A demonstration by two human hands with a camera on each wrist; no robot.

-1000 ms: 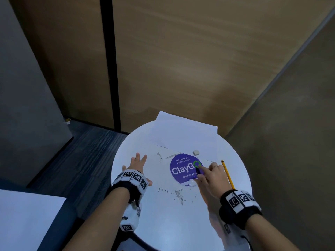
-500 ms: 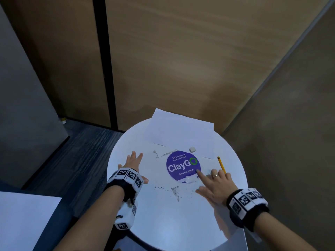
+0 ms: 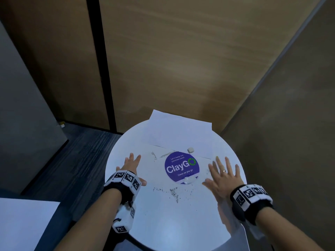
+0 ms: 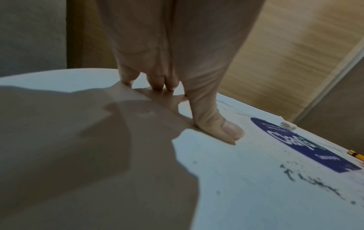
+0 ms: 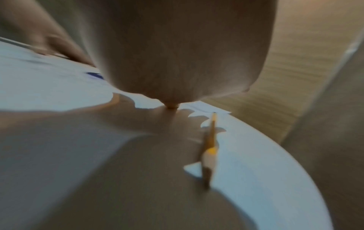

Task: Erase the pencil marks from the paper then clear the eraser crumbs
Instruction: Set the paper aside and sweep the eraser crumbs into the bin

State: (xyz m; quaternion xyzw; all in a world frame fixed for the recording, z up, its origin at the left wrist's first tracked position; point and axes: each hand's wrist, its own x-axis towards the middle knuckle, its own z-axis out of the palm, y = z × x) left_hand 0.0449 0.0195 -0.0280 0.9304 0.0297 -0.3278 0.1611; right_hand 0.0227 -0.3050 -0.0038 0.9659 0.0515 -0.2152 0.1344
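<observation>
A round white desk [image 3: 163, 223] stands in a wood-panelled corner, with paper [image 3: 181, 131] at its far edge and the small eraser [image 3: 190, 150] beside a purple sticker [image 3: 181, 166]. Dark crumbs [image 3: 174, 193] lie between both flat, empty hands: left hand [image 3: 131, 164] steadying, right hand [image 3: 223, 176] spread over the pencil [image 5: 211, 132]. Sweep gently with the palm's edge, gathering the crumbs toward one side so they don't smear.

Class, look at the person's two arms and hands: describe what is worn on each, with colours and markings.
Both forearms are bare, with no sleeves. The left hand has a black wrist strap carrying white blocks printed with black square code markers; another white marked block hangs beneath. The right hand has a matching band and a gold-coloured ring.
</observation>
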